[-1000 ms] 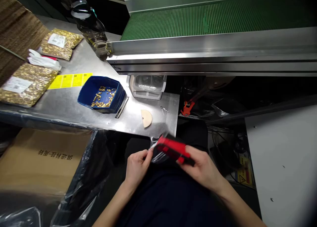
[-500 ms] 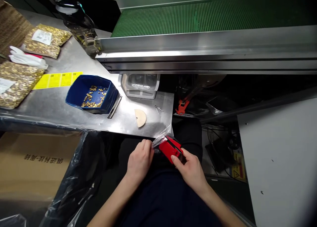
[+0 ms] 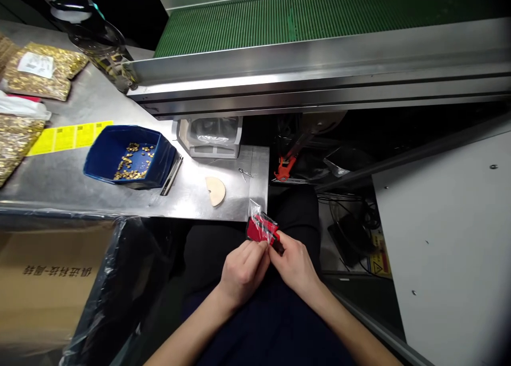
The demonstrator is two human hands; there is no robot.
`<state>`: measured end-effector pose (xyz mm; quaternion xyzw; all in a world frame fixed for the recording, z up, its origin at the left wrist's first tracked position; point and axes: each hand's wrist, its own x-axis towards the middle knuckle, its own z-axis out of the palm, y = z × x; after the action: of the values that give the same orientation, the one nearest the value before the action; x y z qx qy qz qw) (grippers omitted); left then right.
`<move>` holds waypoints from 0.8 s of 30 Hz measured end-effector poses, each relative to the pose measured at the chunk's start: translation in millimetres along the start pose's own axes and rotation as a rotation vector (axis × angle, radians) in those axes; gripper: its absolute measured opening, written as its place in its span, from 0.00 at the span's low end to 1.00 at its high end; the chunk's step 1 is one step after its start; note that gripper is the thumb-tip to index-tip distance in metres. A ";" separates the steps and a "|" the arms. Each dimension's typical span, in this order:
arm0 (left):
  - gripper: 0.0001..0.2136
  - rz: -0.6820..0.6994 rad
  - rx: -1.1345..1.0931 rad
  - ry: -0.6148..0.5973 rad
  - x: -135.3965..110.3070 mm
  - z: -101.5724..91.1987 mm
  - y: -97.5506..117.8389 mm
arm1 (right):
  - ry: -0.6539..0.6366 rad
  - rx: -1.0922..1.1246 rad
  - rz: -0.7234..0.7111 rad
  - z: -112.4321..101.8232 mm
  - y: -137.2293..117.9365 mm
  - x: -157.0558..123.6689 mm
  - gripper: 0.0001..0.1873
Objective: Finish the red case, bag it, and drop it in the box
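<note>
Over my lap, just below the front edge of the steel table (image 3: pixel 59 179), both hands hold a small red and black part in a clear plastic bag (image 3: pixel 261 228). My left hand (image 3: pixel 242 273) pinches the bag's lower left side. My right hand (image 3: pixel 294 263) grips its right side. The two hands touch each other at the fingertips. The bag's open end sticks up toward the table edge.
On the table stand a blue tray of small brass pieces (image 3: pixel 128 158), a half-round wooden piece (image 3: pixel 215 189), yellow labels (image 3: pixel 67 137), bags of brass parts (image 3: pixel 35 70) and a bottle (image 3: pixel 96 35). A green conveyor (image 3: pixel 319 19) runs behind. A plastic-lined cardboard box (image 3: pixel 51 281) sits at my left.
The hands came together and moved left. The red part turned more upright and now sits inside the clear bag; the left hand shifted from the bag's edge onto the part.
</note>
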<state>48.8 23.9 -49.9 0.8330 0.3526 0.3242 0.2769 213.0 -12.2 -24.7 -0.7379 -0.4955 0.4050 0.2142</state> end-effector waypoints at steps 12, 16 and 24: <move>0.09 -0.163 -0.074 -0.013 17.7 -4.7 6.1 | 0.036 0.477 0.079 10.1 11.8 31.7 0.26; 0.07 -0.581 -0.331 0.088 41.8 -15.7 -9.6 | -0.026 0.019 -0.090 -0.6 -4.7 34.5 0.22; 0.13 -0.781 -0.602 -0.023 58.0 -37.5 -52.0 | 0.041 -0.394 -0.556 -28.7 -15.5 36.9 0.10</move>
<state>31.5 108.3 -42.0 0.5251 0.5259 0.2747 0.6101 234.3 30.1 -11.1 -0.6100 -0.7420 0.2125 0.1796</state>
